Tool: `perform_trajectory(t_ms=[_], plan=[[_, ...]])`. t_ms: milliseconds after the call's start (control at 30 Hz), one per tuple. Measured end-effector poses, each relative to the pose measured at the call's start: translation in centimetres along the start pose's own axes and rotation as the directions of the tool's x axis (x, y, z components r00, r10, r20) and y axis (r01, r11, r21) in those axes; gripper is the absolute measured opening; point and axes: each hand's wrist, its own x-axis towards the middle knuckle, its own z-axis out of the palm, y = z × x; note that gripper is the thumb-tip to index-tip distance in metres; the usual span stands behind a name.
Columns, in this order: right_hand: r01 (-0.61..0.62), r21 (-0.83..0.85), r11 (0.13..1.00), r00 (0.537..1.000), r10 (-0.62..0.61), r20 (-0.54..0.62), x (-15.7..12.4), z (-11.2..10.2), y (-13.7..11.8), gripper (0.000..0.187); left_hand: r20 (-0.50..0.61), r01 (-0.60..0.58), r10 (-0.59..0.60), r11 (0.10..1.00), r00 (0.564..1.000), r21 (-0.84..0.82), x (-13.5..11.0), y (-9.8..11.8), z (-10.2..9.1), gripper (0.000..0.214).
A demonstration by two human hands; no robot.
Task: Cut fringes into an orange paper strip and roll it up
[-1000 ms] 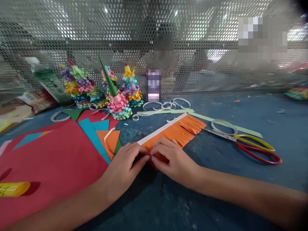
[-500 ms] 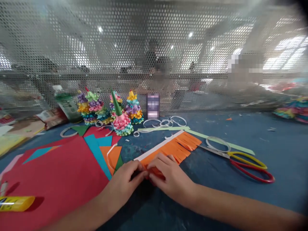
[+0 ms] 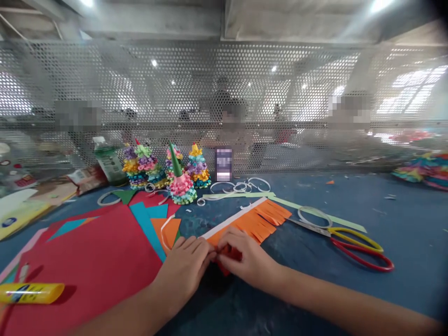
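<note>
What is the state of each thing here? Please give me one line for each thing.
orange fringed paper strip, cut into fringe along one side, white band along the other
red paper piece, pinched, partly hidden
left hand, fingertips against the strip's end
right hand, fingers pinching the red paper piece
scissors, blades closed, lying flat
glue stick, lying on its side
red paper sheet, lying flat

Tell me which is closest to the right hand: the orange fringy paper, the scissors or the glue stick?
From the right hand:
1. Orange fringed paper: touching it, ahead.
2. Scissors: off to its right.
3. Glue stick: far left, on red paper.
</note>
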Motion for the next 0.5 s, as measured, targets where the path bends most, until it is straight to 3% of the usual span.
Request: perform_trajectory(t_ms=[133, 233, 333, 500], plan=[[-0.030, 0.030, 0.999, 1.000, 0.030, -0.001, -0.1, 0.0, 0.1, 0.012, -0.015, -0.019, 0.019, 1.000, 1.000, -0.017, 0.2, 0.0, 0.0, 0.025], [-0.134, 0.187, 0.973, 0.991, 0.133, 0.019, 0.1, 0.1, 0.5, 0.012, -0.037, -0.048, 0.048, 0.999, 0.998, -0.005, 0.2, 0.1, -0.1, 0.019], [-0.227, 0.331, 0.916, 0.974, 0.218, 0.063, 0.5, 0.0, 0.9, 0.014, -0.072, -0.107, 0.113, 0.991, 0.991, 0.081, 0.1, 0.1, -0.1, 0.016], [-0.285, 0.395, 0.874, 0.958, 0.249, 0.141, 1.1, -0.1, 1.3, 0.014, -0.087, -0.184, 0.207, 0.958, 0.974, 0.218, 0.0, -0.1, 0.3, 0.019]])
